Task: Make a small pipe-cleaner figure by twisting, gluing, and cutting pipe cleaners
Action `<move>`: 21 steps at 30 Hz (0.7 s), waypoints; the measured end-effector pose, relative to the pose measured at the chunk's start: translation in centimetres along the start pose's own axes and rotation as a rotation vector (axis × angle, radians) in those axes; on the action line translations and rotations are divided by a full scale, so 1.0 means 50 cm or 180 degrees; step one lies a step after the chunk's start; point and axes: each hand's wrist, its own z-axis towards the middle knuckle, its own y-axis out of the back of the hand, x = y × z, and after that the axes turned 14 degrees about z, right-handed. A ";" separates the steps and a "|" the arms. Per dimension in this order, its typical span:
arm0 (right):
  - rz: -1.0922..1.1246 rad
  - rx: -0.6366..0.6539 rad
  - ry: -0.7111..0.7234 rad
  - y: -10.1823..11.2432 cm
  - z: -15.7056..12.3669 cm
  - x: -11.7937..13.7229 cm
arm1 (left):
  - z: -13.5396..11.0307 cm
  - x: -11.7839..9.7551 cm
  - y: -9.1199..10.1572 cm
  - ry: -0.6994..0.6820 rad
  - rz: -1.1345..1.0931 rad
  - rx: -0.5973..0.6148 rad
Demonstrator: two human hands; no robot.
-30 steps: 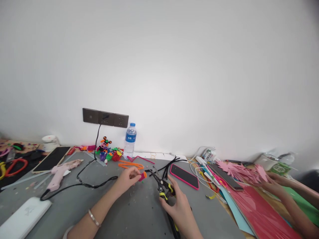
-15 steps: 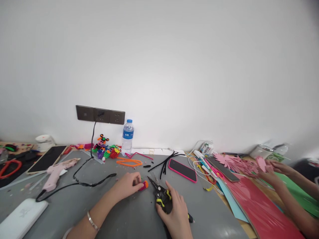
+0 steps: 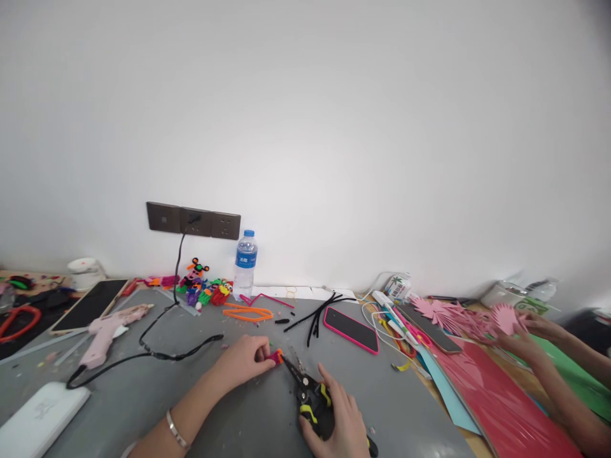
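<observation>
Pinched between the fingers of my left hand (image 3: 245, 359) is a small pink-and-orange fuzzy piece (image 3: 275, 357), which looks like twisted pipe cleaner. My right hand (image 3: 341, 416) is wrapped around the yellow-and-black handles of a pair of pliers (image 3: 305, 381). The narrow plier jaws point up and left, their tips at the orange end of the fuzzy piece; whether they grip it I cannot tell. Beyond both hands lie orange pipe cleaners (image 3: 248, 312), a bent pink pipe cleaner (image 3: 270, 297) and several black pipe cleaners (image 3: 317, 315).
A pink-edged phone (image 3: 351, 330) lies right of the black strands. On the left are a pink glue gun (image 3: 107, 327), its black cord and a white box (image 3: 42, 416). A water bottle (image 3: 245, 264) stands by the wall. At right, another person's hands (image 3: 515, 340) hold pink paper.
The plier tips have met the orange end of the fuzzy piece, which has turned slightly in my left fingers. The other person's pink paper has shifted a little.
</observation>
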 end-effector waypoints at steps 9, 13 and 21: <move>-0.0090 0.0109 0.0104 -0.008 0.009 0.015 | 0.005 0.000 -0.008 0.0134 0.0072 -0.0082; -0.0117 0.0087 0.0114 -0.018 0.010 0.015 | 0.007 0.002 -0.009 0.0145 0.0078 -0.0082; -0.0130 0.0110 0.0135 -0.026 0.009 0.010 | 0.003 -0.002 -0.006 0.0150 0.0240 -0.0095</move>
